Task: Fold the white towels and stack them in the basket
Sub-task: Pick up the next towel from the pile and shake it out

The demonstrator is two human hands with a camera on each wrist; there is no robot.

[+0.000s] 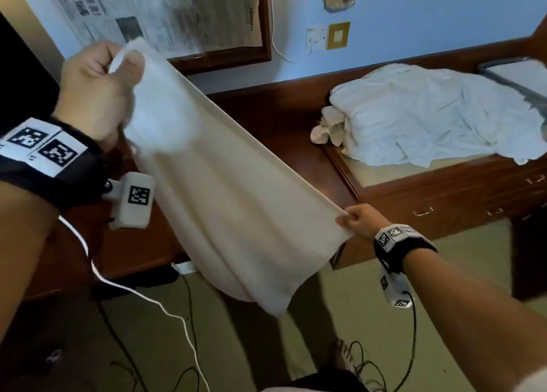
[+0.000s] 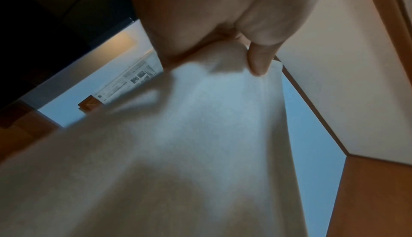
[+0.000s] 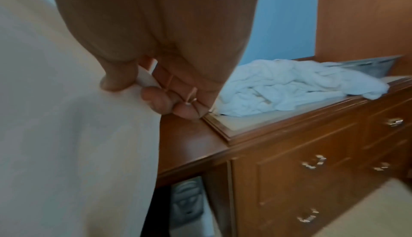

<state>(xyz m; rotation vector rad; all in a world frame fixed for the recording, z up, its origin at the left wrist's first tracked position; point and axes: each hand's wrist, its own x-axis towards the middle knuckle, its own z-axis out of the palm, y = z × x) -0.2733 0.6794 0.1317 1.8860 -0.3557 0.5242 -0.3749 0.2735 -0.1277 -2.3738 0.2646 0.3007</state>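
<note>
A white towel (image 1: 225,190) hangs stretched in the air between both hands, its lower fold sagging toward the floor. My left hand (image 1: 100,90) is raised at the upper left and grips one corner of the towel (image 2: 200,117) in a fist. My right hand (image 1: 359,218) is lower, at mid right, and pinches the opposite corner of the towel (image 3: 67,135) between thumb and fingers. A crumpled heap of white towels (image 1: 438,119) lies on the wooden dresser top (image 1: 393,175); the heap (image 3: 289,87) also shows in the right wrist view. No basket is in view.
The dresser front (image 3: 312,161) has drawers with metal handles. A lower wooden desk (image 1: 281,119) runs along the blue wall, below a framed newspaper panel (image 1: 165,16). Cables (image 1: 189,326) trail over the carpet by my bare foot (image 1: 344,359).
</note>
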